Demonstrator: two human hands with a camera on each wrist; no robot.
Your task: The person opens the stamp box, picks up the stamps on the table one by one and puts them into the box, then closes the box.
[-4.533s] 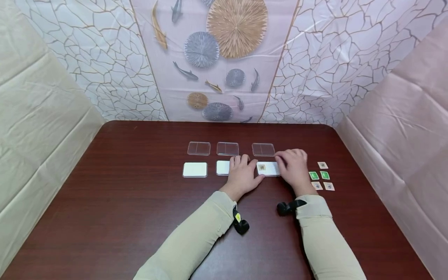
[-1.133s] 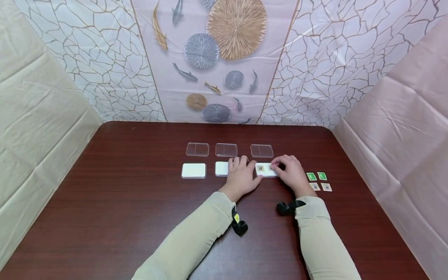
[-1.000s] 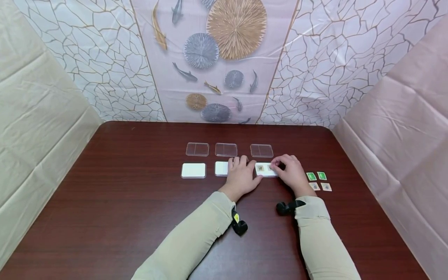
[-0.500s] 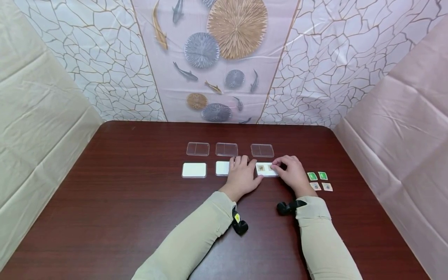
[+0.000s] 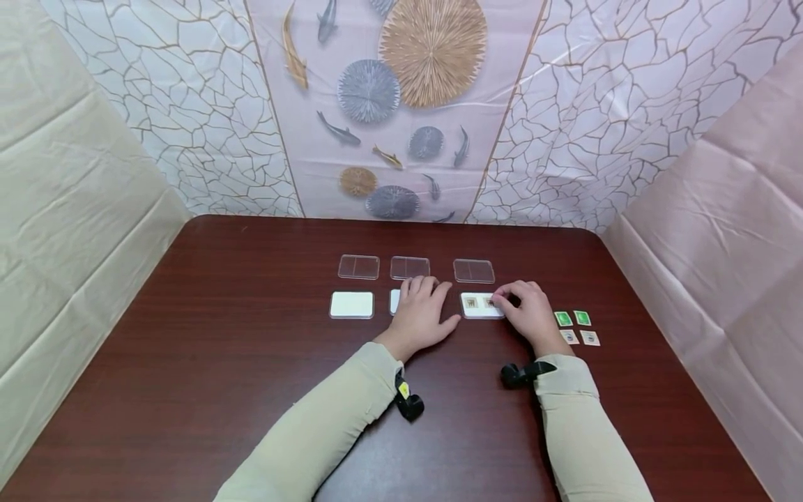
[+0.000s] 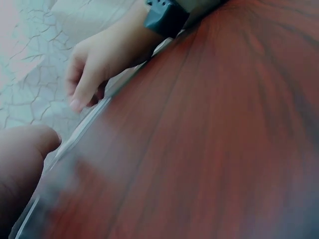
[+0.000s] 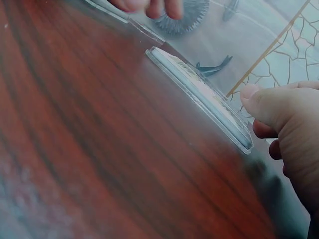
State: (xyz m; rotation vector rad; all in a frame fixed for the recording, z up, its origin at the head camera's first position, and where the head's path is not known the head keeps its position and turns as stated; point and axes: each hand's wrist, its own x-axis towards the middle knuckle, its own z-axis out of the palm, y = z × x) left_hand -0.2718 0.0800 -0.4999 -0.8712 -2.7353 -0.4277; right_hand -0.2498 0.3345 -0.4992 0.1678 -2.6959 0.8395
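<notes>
In the head view, my right hand has thumb and fingertips together at the right edge of a small stamp. This stamp lies on a white card in a clear case, beside a matching brown-and-cream stamp. The right wrist view shows my thumb close over the end of that case; the fingertip behind it is hidden. My left hand lies palm down with fingers extended over the middle case, covering most of it. A gap separates it from the right case.
Three clear lids stand in a row behind the cases on the dark wood table. A white-filled case is at left. Right of my right hand lie green stamps and pale stamps. Fabric walls enclose the table.
A pale stamp left the group at right and now lies on the right case's card. My left hand has moved left, away from that case. My right hand shifted slightly right.
</notes>
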